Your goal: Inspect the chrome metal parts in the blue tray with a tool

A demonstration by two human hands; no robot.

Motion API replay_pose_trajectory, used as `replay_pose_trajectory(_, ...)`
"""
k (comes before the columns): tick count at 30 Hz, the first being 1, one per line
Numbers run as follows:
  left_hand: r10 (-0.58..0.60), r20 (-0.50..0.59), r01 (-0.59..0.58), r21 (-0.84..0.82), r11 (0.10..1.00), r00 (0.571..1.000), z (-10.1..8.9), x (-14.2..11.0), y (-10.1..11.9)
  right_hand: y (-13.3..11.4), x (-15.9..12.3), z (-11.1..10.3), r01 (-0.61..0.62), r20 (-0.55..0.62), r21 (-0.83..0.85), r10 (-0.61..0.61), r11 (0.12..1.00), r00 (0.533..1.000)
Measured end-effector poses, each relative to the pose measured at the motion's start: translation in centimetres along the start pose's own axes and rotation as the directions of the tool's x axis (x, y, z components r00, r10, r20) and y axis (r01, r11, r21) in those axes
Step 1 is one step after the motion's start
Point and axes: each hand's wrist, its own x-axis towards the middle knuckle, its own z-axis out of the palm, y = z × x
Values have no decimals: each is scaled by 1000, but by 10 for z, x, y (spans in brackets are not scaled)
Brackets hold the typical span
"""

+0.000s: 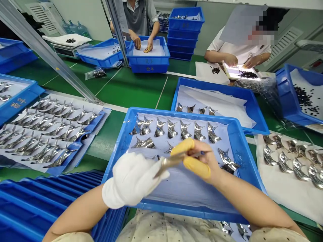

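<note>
My left hand (137,178), in a white glove, is closed around one end of a shiny curved metal piece (173,161). The piece is blurred and tilted over the blue tray. My right hand (199,159), with yellow finger cots on thumb and forefinger, pinches its other end. A thin dark point shows past those fingers; I cannot make out whether it belongs to the piece. Under my hands, the white-lined blue tray (185,212) holds a back row of similar pointed metal pieces (185,129). Others lie in front of that row, partly hidden by my hands.
Rows of metal pieces lie on a board (54,129) to the left and on white sheeting (290,191) to the right. Another blue tray (257,117) stands behind. Stacked blue crates (63,195) are at lower left. Two co-workers handle small dark parts (248,74) across the green table.
</note>
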Motion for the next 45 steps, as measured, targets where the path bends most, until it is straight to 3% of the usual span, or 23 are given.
replay_pose_trajectory(3,154,-48,-146,135,980,987,13,8,-16,14,9,-5,-38,-126,-74,29,997,992)
replay_pose_trajectory(8,225,-42,-209,233,950,974,24,7,-16,32,16,-1,-148,-250,-229,89,962,964)
replay_pose_trajectory(16,200,35,-201,297,934,979,32,3,-15,34,18,-2,-157,-221,-495,52,855,974)
replay_pose_trajectory(23,204,39,-206,306,930,978,33,1,-15,34,18,-3,-203,-220,-483,106,852,970)
replay_pose_trajectory(36,234,1,-224,287,931,972,32,4,-16,27,15,-3,-118,-161,-525,37,843,986)
replay_pose_trajectory(45,268,44,-268,291,918,963,32,-1,-15,27,16,-4,-194,-193,-443,118,875,974)
